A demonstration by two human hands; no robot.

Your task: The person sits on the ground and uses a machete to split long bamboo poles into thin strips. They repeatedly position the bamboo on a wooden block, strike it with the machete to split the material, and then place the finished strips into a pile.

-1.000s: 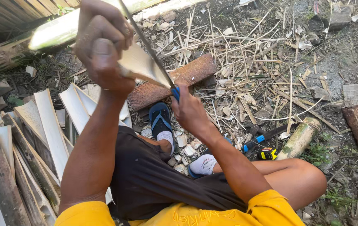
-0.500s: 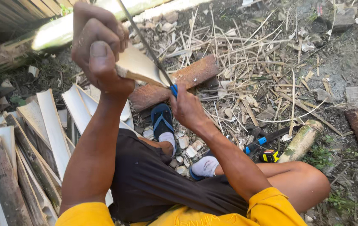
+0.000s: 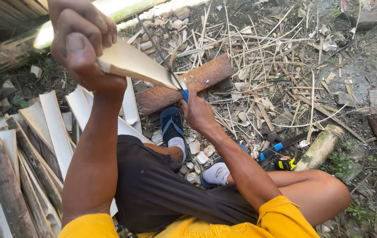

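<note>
My left hand grips one end of a pale split bamboo slat, held up close to the camera. My right hand is closed on the blue handle of a thin-bladed knife. The blade runs up and to the left along the slat's far edge, where a thin curl of shaving lifts off. Below the slat lies a reddish-brown log on the ground. My feet in blue sandals and white socks rest just in front of it.
A stack of split bamboo slats lies at the left. Bamboo shavings and strips litter the ground at the right. A short green bamboo section, a blue-handled tool and a yellow tape measure sit by my right knee.
The slat and both hands stay in nearly the same place. The view has shifted slightly, and the knife hand has dropped a little along the slat's edge.
</note>
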